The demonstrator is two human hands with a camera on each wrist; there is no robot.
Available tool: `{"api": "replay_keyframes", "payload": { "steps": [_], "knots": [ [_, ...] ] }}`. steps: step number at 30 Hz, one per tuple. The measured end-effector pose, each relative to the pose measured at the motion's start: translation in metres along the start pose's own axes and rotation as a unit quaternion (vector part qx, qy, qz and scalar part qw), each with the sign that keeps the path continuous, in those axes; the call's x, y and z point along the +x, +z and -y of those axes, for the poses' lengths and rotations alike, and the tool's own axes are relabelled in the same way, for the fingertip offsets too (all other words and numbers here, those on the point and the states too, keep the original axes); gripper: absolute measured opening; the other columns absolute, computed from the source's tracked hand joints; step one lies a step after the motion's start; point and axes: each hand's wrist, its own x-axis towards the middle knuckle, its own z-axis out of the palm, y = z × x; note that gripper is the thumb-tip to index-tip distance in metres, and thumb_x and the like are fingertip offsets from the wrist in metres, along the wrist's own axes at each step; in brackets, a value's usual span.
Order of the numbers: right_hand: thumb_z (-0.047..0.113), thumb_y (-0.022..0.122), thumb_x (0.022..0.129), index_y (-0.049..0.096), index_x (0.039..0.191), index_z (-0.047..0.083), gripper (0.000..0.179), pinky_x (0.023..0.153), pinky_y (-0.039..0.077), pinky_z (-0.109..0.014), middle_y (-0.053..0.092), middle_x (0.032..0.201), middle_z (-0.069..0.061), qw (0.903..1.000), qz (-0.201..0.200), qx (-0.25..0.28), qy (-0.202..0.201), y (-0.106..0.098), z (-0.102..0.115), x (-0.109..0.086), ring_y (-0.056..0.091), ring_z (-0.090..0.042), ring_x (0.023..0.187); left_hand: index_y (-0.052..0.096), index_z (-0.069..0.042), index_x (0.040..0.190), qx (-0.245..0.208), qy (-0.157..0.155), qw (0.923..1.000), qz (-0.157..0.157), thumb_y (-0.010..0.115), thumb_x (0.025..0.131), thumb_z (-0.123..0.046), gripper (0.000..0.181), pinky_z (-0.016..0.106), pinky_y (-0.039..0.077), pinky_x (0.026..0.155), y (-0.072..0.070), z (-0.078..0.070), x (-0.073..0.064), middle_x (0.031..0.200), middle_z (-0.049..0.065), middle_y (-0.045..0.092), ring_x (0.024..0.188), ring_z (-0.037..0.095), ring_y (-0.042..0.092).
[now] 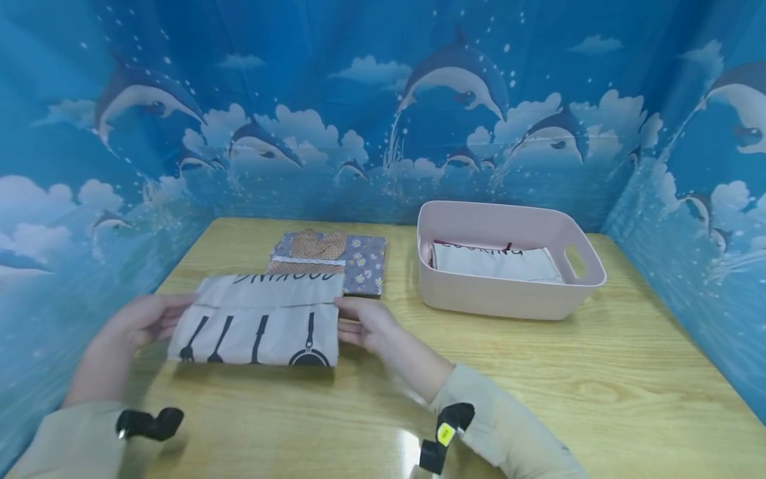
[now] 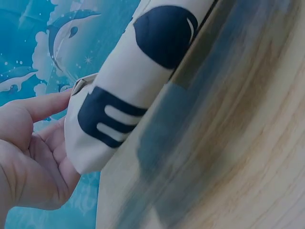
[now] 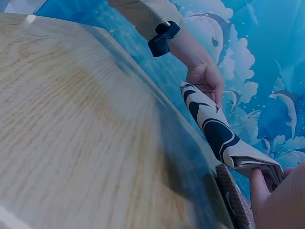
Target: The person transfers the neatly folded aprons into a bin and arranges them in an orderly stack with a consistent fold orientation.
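Between both hands hangs a folded white apron (image 1: 269,326), printed with black kitchen utensils and upside-down lettering. My left hand (image 1: 152,319) grips its left end, thumb above and fingers below, as the left wrist view shows at the apron's corner (image 2: 90,129). The right hand (image 1: 371,324) pinches the opposite end; layered folds show by its thumb (image 3: 259,191). The apron is held over the table, with a shadow beneath it. Behind it lies a folded grey floral cloth (image 1: 366,263) with a tan dotted bow (image 1: 317,245) and white lace, its near left part hidden.
A pale pink bin (image 1: 497,299) with handle holes stands at the back right of the wooden table (image 1: 538,379). Inside lies another folded white cloth (image 1: 491,261) with black lettering and a red edge. A blue dolphin curtain (image 1: 383,100) walls the back and sides.
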Motion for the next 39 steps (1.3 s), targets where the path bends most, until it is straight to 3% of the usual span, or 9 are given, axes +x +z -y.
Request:
{"api": "replay_keyframes", "payload": {
  "steps": [8,11,24,39],
  "knots": [
    [0.008,0.062,0.087,0.056,0.117,0.001,0.032,0.090,0.049,-0.042,0.058,0.121,-0.017,1.0000,0.001,0.007,0.007,-0.012,0.012,0.001,0.058,-0.036,0.105,0.070,-0.021,0.080,-0.024,0.012,0.9987,0.044,0.058,0.093,-0.018,0.018,0.029,0.055,0.077,0.006,-0.004,-0.002,0.083,0.000,0.069,0.078,0.015,0.067],
    [0.007,0.061,0.088,0.054,0.121,0.002,0.034,0.092,0.048,-0.043,0.057,0.122,-0.017,1.0000,-0.003,0.004,0.008,-0.018,0.015,0.003,0.057,-0.037,0.107,0.069,-0.021,0.082,-0.014,0.015,0.9982,0.057,0.058,0.093,-0.018,0.016,0.030,0.054,0.079,0.009,-0.005,0.000,0.086,-0.001,0.069,0.081,0.015,0.067],
    [0.003,0.055,0.089,0.044,0.132,0.002,0.044,0.095,0.046,-0.042,0.051,0.128,-0.021,0.9995,0.004,-0.032,0.005,-0.029,0.020,-0.002,0.052,-0.038,0.112,0.068,-0.021,0.083,0.011,0.033,0.9968,0.072,0.055,0.094,-0.012,0.019,0.029,0.055,0.076,0.018,-0.006,0.003,0.084,0.000,0.069,0.079,0.015,0.067],
    [-0.001,0.051,0.091,0.038,0.136,-0.001,0.047,0.099,0.041,-0.043,0.046,0.130,-0.023,0.9982,0.017,-0.057,-0.005,-0.041,0.041,-0.010,0.046,-0.041,0.117,0.068,-0.021,0.084,0.033,0.051,0.9951,0.078,0.060,0.091,-0.016,0.012,0.031,0.055,0.079,0.031,-0.019,-0.001,0.086,0.002,0.069,0.081,0.017,0.067]
  ]
}}
